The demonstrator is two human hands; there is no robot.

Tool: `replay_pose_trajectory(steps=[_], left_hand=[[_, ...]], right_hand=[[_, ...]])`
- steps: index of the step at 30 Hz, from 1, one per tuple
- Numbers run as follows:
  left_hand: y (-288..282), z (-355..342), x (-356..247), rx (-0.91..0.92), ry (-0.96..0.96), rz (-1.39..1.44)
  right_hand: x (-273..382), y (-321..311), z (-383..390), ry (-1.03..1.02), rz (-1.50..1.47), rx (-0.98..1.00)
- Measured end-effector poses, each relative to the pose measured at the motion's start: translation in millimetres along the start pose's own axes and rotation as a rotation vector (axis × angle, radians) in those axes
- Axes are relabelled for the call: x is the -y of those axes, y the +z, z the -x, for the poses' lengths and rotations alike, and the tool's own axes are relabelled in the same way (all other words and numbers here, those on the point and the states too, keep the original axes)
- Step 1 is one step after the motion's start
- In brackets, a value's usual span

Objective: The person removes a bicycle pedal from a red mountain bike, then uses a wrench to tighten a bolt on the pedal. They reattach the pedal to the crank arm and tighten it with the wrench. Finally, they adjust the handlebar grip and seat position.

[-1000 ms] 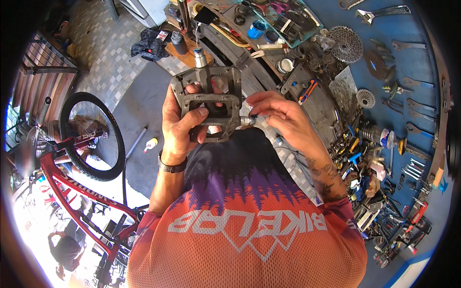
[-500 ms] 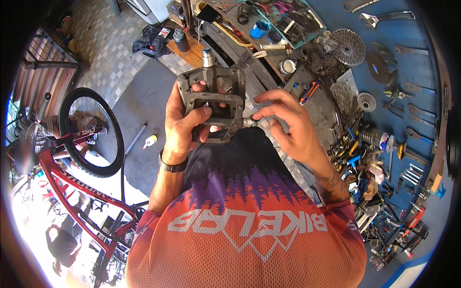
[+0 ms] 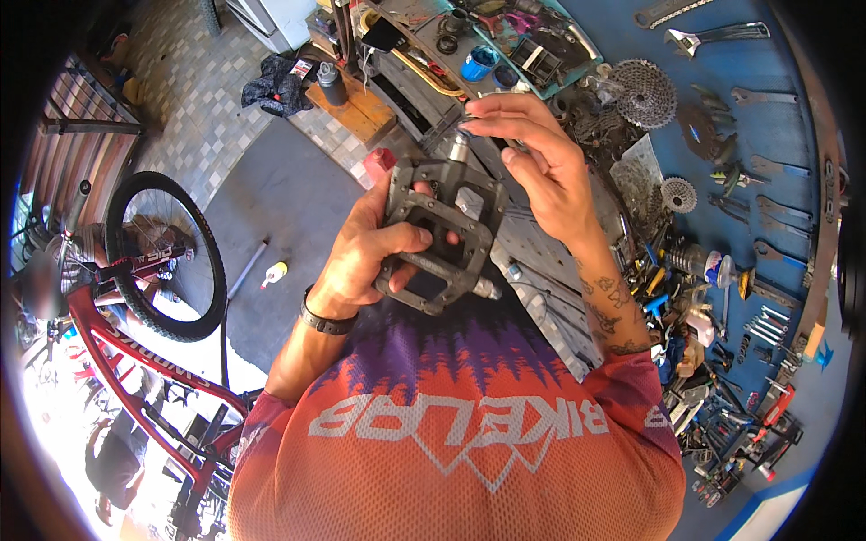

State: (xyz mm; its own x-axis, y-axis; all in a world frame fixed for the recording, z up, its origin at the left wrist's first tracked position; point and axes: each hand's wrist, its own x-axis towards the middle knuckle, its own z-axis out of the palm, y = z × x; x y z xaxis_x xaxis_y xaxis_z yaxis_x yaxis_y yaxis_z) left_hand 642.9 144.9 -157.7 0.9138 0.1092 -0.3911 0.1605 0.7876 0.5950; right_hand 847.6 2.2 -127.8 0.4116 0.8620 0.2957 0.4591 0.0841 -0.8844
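One cluttered workbench point(image 3: 452, 66), blue wall point(image 3: 713, 70)

The matt pedals point(image 3: 444, 268) (rough-looking) have smooth, shiny metal spindles point(image 3: 460, 149).

Orange mesh jersey point(image 3: 577, 491) – purple-fringed, dark wristband point(image 3: 327, 323)

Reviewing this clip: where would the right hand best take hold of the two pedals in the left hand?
Probably by the upper metal spindle, with the right hand coming from the right: this slim shaft sticks up clear of the dark pedals, while the left hand grips their left side.
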Motion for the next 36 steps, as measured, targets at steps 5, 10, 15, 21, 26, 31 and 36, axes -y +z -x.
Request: replay_pose_trajectory(steps=[5,10,15,21,26,31,36], left_hand=[[7,2,-4,0.033,-0.032,-0.047],[5,-1,-6,0.038,-0.022,-0.03],[-1,-3,-6,0.091,-0.052,-0.006],[-12,-8,-5,0.185,-0.162,0.195],[-22,-9,4,0.275,-0.353,0.594],[-28,-9,17,0.344,-0.388,0.752],[-25,-4,17,0.291,-0.45,0.769]], right_hand=[[-4,-2,-10,0.056,-0.049,0.099],[-9,-6,-22,0.104,-0.092,0.181],[-10,-12,-32,-0.007,0.009,0.245],[-17,-18,-28,-0.062,-0.031,0.24],[-27,-18,-23,-0.284,-0.039,0.139],[-24,-24,-10,-0.44,0.073,0.065],[-25,-36,8,-0.616,0.447,0.012]])
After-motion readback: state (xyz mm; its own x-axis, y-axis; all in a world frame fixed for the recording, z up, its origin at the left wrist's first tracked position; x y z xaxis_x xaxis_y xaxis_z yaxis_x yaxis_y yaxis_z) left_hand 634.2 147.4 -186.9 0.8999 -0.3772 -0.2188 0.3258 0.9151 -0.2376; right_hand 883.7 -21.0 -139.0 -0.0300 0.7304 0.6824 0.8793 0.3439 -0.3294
